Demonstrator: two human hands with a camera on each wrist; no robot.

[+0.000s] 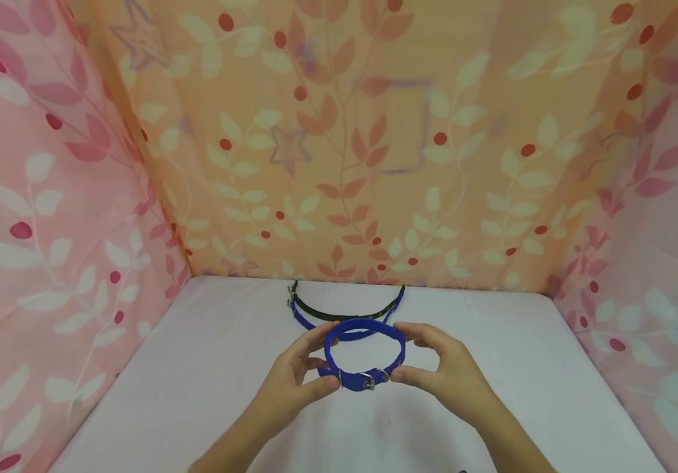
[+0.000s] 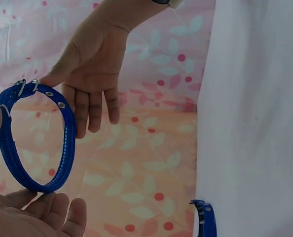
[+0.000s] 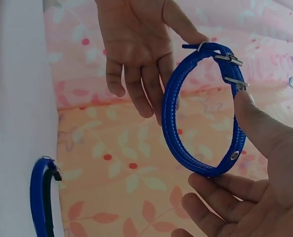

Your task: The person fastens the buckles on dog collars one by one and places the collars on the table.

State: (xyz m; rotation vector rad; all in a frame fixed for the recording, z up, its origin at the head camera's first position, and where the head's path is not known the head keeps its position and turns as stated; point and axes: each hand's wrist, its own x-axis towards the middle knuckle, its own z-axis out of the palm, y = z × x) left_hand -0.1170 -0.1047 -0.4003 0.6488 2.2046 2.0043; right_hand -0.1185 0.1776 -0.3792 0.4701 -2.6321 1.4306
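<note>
Behind and at both sides, leaf-printed hanging cloth [image 1: 345, 151]; below, a pale surface [image 1: 522, 348]. Above this surface, held up in the air, a blue collar [image 1: 352, 380], closed into a ring, between two hands: at one side, the left hand [image 1: 288, 384], with thumb near the tail [image 1: 326, 372] and fingertips at the rear edge; at the other side, the right hand [image 1: 454, 374], with thumb near the buckle [image 1: 368, 381] and fingers likewise at the rear. In both cases a pinch, seemingly light, and not a fist. For doing this holding step well, in my judgement: keep the thumbs off the buckle, squeeze only gently so as not to bend the round shape, and check the tail for lying flat through its loop [image 3: 202, 47]. Now, to count: hands, two; held collar, one; on it, one buckle, two thin metal loops, and at least two eyelets [image 2: 61, 105]. Farther back on the surface, one blue strap [image 3: 37, 197] and one dark strap [image 1: 315, 313], close together; whether joined or separate, not possible to tell.
</note>
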